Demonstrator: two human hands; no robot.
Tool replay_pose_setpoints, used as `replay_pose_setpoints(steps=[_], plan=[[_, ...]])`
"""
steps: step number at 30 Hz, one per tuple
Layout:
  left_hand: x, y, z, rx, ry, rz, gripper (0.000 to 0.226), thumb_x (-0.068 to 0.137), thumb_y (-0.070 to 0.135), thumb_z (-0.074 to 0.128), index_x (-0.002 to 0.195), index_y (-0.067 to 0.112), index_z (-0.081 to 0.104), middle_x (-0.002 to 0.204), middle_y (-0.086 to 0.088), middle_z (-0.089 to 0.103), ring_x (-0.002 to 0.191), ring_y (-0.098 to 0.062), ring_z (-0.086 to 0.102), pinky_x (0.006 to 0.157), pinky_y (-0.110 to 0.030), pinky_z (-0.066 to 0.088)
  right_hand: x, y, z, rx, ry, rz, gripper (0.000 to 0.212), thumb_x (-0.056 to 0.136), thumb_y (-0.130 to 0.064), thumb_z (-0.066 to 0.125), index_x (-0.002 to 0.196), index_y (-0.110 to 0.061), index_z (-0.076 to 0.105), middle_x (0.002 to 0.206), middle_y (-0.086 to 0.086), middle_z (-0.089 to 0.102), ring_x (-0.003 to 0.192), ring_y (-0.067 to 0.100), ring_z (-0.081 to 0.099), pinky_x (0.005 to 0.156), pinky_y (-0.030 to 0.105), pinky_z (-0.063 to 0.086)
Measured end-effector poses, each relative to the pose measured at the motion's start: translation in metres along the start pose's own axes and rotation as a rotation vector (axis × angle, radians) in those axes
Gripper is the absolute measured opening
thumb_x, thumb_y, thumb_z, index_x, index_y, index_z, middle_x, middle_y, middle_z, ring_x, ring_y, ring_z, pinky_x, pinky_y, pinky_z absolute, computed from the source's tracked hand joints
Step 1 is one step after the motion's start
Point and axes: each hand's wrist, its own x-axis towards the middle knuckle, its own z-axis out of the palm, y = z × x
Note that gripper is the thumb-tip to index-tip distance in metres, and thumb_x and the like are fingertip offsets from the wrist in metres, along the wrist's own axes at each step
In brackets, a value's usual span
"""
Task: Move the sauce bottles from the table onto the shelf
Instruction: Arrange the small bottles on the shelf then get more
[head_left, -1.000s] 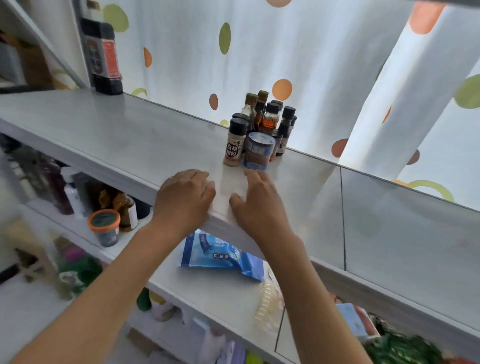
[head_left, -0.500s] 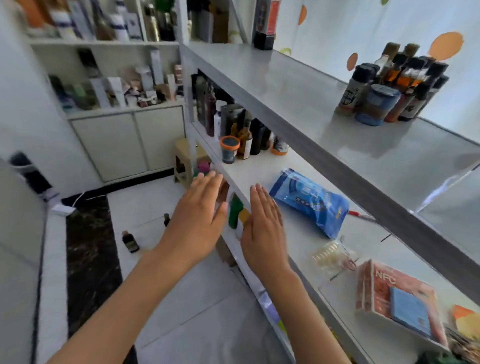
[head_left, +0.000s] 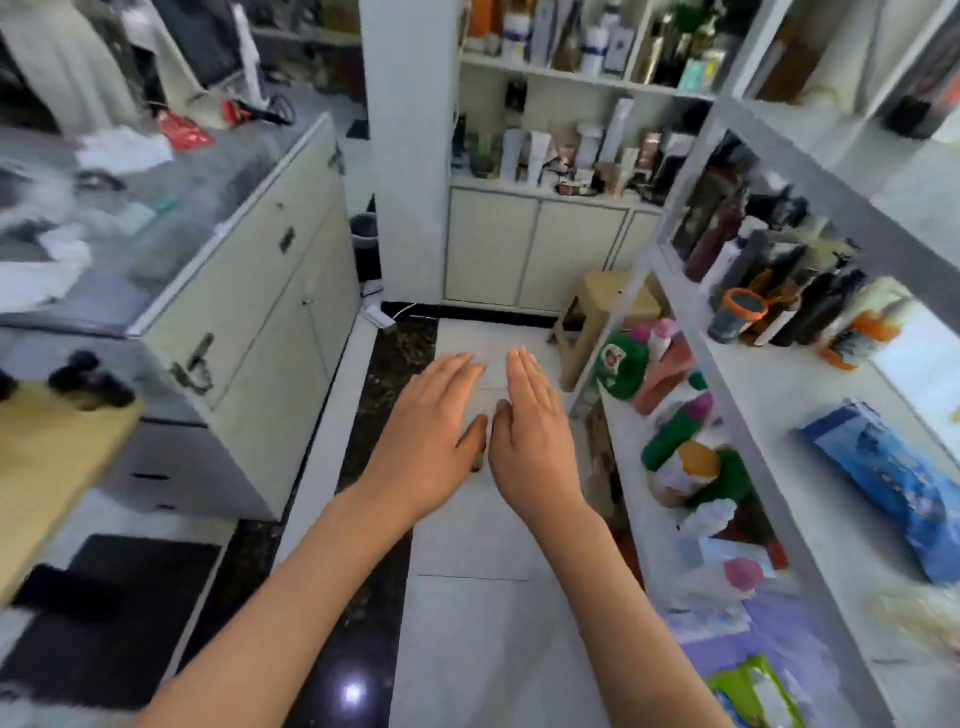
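Note:
My left hand (head_left: 434, 434) and my right hand (head_left: 532, 431) are stretched out flat side by side over the white floor tiles, palms down, fingers extended, each holding nothing. The white shelf unit (head_left: 810, 171) runs along the right side. A wooden table (head_left: 47, 457) shows at the left edge, with dark, blurred bottle caps (head_left: 83, 379) at its far edge. The group of sauce bottles on the top shelf is out of view.
The shelf's middle level holds dark bottles and an orange-lidded jar (head_left: 737, 317), plus a blue bag (head_left: 893, 478). A white cabinet (head_left: 249, 312) stands at left, a beige stool (head_left: 597, 306) ahead by the shelf, and a cupboard with cluttered shelves (head_left: 540, 249) at the back.
The view has swung left, away from the top shelf and its bottle cluster toward the aisle and table. Both hands left the shelf edge and now hover flat over the floor.

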Motion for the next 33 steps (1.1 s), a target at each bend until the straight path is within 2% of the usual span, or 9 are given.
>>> replay_pose_setpoints(steps=[3, 7, 11, 15, 17, 22, 29, 33], plan=[[-0.038, -0.054, -0.039, 0.008, 0.061, -0.131, 0.056, 0.097, 0.029, 0.050, 0.149, 0.019, 0.031, 0.158, 0.001, 0.025, 0.146, -0.013, 0.014, 0.117, -0.026, 0.009, 0.004, -0.061, 0.043, 0.036, -0.062, -0.094, 0.055, 0.102, -0.011, 0.037, 0.155, -0.006, 0.022, 0.162, 0.008, 0.023, 0.151, 0.017, 0.014, 0.123, 0.035, 0.015], [-0.090, -0.131, -0.094, 0.010, 0.138, -0.297, 0.055, 0.097, 0.029, 0.049, 0.148, 0.019, 0.030, 0.157, 0.001, 0.026, 0.146, -0.016, 0.018, 0.119, -0.040, 0.021, 0.003, -0.146, 0.104, 0.089, -0.119, -0.206, 0.054, 0.101, -0.007, 0.040, 0.153, -0.005, 0.026, 0.160, 0.009, 0.027, 0.149, 0.019, 0.020, 0.121, 0.028, 0.013], [-0.138, -0.196, -0.140, -0.015, 0.246, -0.437, 0.055, 0.097, 0.027, 0.051, 0.148, 0.022, 0.030, 0.155, 0.004, 0.028, 0.143, -0.012, 0.019, 0.116, -0.030, 0.015, -0.004, -0.213, 0.163, 0.125, -0.195, -0.301, 0.056, 0.099, -0.007, 0.041, 0.153, -0.007, 0.027, 0.159, 0.008, 0.029, 0.149, 0.017, 0.021, 0.118, 0.024, 0.012], [-0.179, -0.246, -0.177, -0.028, 0.281, -0.533, 0.056, 0.096, 0.026, 0.052, 0.148, 0.021, 0.031, 0.154, 0.003, 0.030, 0.144, -0.015, 0.022, 0.119, -0.040, 0.022, -0.010, -0.270, 0.216, 0.171, -0.279, -0.348, 0.056, 0.099, -0.008, 0.042, 0.153, -0.008, 0.028, 0.159, 0.007, 0.030, 0.148, 0.015, 0.022, 0.116, 0.018, 0.008], [-0.195, -0.267, -0.193, -0.026, 0.300, -0.567, 0.056, 0.096, 0.024, 0.052, 0.148, 0.019, 0.032, 0.153, 0.002, 0.031, 0.143, -0.015, 0.024, 0.118, -0.040, 0.024, -0.011, -0.295, 0.239, 0.181, -0.325, -0.368, 0.056, 0.099, -0.007, 0.042, 0.153, -0.007, 0.027, 0.160, 0.007, 0.029, 0.148, 0.014, 0.022, 0.115, 0.016, 0.007], [-0.219, -0.308, -0.218, -0.039, 0.380, -0.620, 0.052, 0.095, 0.021, 0.054, 0.144, 0.019, 0.037, 0.148, 0.004, 0.037, 0.137, -0.012, 0.031, 0.110, -0.023, 0.022, -0.006, -0.335, 0.279, 0.205, -0.408, -0.350, 0.056, 0.101, -0.010, 0.041, 0.154, -0.010, 0.025, 0.161, 0.004, 0.026, 0.149, 0.014, 0.020, 0.116, 0.017, 0.007], [-0.228, -0.356, -0.217, -0.094, 0.448, -0.718, 0.049, 0.095, 0.020, 0.054, 0.142, 0.018, 0.041, 0.146, 0.003, 0.040, 0.136, -0.014, 0.034, 0.107, -0.023, 0.025, 0.014, -0.350, 0.330, 0.254, -0.491, -0.271, 0.055, 0.100, -0.007, 0.040, 0.153, -0.009, 0.028, 0.159, 0.006, 0.029, 0.148, 0.016, 0.023, 0.115, 0.018, 0.012], [-0.221, -0.385, -0.210, -0.131, 0.454, -0.771, 0.048, 0.095, 0.021, 0.056, 0.140, 0.021, 0.042, 0.145, 0.006, 0.041, 0.133, -0.011, 0.036, 0.103, -0.019, 0.024, 0.044, -0.352, 0.359, 0.285, -0.516, -0.211, 0.054, 0.101, -0.010, 0.039, 0.154, -0.012, 0.028, 0.159, 0.006, 0.030, 0.147, 0.018, 0.026, 0.119, 0.025, 0.018]])
